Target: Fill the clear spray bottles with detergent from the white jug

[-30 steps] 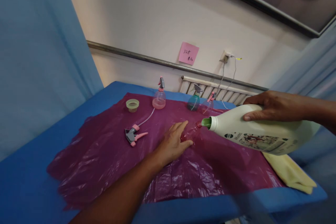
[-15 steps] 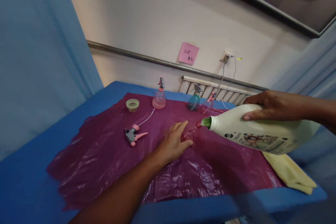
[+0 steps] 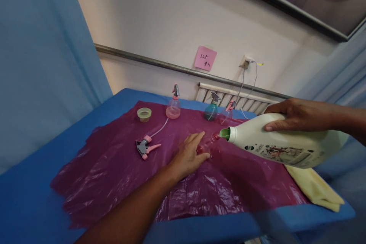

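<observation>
My left hand (image 3: 190,155) is curled around a clear, headless spray bottle (image 3: 208,145), its fingers and thumb on either side. That bottle leans to the right and its lower part is partly hidden by my hand. In my right hand (image 3: 294,113) is a large white detergent jug (image 3: 267,141), gripped from above and tipped nearly level. The jug's green spout (image 3: 224,134) meets or almost meets the bottle's mouth; whether liquid is flowing I cannot tell. A grey and pink spray trigger head (image 3: 144,147) with its tube lies left of my left hand.
A purple plastic sheet (image 3: 114,167) covers much of the blue table (image 3: 25,183). Toward the back stand a green cap (image 3: 144,113), a pink-liquid spray bottle (image 3: 173,107), a teal one (image 3: 211,111) and a clear one (image 3: 227,114). A yellow cloth (image 3: 316,188) lies at right.
</observation>
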### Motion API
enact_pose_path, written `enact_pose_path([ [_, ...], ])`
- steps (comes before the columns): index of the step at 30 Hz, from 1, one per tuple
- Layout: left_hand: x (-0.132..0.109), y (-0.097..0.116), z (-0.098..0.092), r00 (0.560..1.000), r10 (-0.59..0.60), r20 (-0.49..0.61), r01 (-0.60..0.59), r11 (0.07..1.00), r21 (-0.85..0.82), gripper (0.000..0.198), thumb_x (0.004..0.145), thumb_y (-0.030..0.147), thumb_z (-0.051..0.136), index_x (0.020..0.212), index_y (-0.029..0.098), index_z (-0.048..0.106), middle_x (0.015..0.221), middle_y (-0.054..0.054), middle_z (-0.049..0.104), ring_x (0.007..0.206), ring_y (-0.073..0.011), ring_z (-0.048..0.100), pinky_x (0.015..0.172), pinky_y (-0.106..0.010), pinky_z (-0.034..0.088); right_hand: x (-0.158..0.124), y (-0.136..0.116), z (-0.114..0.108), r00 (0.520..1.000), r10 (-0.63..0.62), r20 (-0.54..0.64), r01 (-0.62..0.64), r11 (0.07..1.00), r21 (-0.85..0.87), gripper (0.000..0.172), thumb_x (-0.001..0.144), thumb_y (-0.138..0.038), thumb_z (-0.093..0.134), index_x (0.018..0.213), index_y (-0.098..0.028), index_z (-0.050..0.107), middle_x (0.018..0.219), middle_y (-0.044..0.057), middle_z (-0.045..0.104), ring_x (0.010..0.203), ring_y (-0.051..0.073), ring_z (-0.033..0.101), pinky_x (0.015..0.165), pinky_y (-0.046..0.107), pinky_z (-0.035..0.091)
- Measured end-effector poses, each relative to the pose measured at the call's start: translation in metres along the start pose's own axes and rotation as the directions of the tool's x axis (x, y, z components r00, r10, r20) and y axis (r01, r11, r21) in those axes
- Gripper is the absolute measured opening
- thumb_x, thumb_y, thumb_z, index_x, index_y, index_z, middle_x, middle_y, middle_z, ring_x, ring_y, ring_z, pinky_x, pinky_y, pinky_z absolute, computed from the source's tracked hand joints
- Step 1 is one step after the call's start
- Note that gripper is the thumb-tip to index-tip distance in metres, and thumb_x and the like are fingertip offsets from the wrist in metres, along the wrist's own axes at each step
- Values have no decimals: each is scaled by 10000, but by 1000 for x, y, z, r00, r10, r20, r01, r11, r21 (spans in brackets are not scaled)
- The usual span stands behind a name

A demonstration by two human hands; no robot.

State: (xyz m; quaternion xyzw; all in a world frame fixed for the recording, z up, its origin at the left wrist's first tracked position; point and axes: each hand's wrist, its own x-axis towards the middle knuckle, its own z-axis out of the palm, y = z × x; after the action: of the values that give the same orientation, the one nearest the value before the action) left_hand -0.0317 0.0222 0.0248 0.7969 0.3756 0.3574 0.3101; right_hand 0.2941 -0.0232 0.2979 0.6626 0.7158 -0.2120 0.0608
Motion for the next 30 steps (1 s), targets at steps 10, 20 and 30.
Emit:
enact_pose_path([
  [10,0,3,-1,1000,-7,-9,7,1000,-24,837,908,349,827,1670,242,495,1660,-149,550,1562,-362,502,1309,-534,410,-2,-1,-1,1000,19,11,-19,1000,-1,562,825,-686,804,1170,-242,778,1019,77,864,901,322,821,662,318,609],
  [20,-1,4,-2,1000,-9,-2,9,1000,-19,828,919,353,813,1672,238,488,1677,-151,531,1572,-359,490,1322,-531,392,-2,-3,-1,999,25,20,-25,1000,-1,539,828,-649,799,1173,-236,774,1017,85,863,901,317,821,659,312,609],
  [30,-1,2,-1,1000,5,-2,-5,1000,-11,819,932,370,797,1677,253,476,1678,-146,530,1574,-353,486,1317,-544,394,-2,-3,-3,999,27,34,-27,1000,0,579,832,-687,791,1190,-233,773,1047,109,862,912,335,819,672,334,622],
])
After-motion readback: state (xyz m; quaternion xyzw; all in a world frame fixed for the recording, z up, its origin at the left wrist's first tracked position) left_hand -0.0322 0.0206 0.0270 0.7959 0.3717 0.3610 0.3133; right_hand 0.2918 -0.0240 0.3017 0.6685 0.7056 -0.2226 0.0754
